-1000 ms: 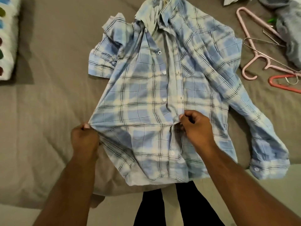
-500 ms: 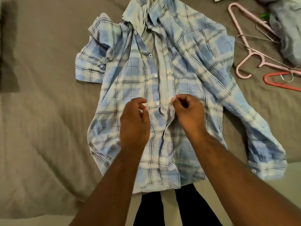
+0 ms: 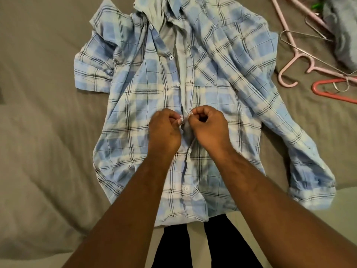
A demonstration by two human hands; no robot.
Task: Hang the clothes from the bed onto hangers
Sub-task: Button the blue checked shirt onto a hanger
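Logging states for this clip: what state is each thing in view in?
plaid shirt: flat on bed, upper buttons undone
left hand: pinching the shirt's front edge
right hand: pinching the opposite edge
pink hangers: lying bare on bed
red hanger: lying bare
grey garment: heaped, unhung

A blue-and-white plaid shirt with dark lines lies front up on the grey-brown bed, collar at 12 o'clock, hem over the bed's edge at 6. One sleeve is bunched at 10 o'clock and the other stretches to 4. Its upper buttons are undone. The left hand and right hand pinch the front edges at mid-chest. At 2 o'clock lie a pink hanger, a red hanger and a grey garment.
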